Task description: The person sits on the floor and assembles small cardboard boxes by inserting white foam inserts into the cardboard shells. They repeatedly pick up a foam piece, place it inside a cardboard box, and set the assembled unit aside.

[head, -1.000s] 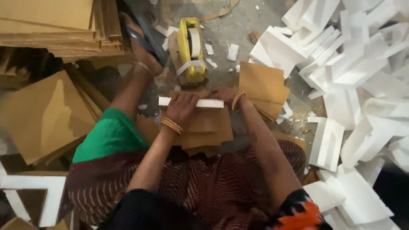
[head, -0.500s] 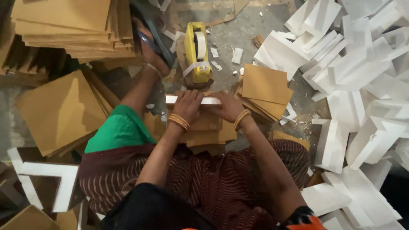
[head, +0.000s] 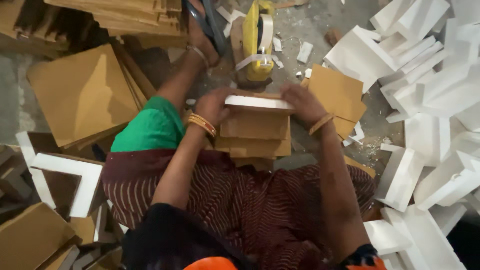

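The white foam strip [head: 258, 103] lay crosswise atop the cardboard stack [head: 256, 131], the left hand [head: 214, 106] and right hand [head: 303, 103] each gripping an end of it

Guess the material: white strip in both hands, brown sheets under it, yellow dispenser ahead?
White strip: likely foam or white board, matte, thick square edge. Brown sheets: cardboard, matte tan, flat stacked layers. Yellow dispenser: probably painted metal or plastic, slight sheen, holding a pale tape roll. Left hand and right hand grip the strip's ends.
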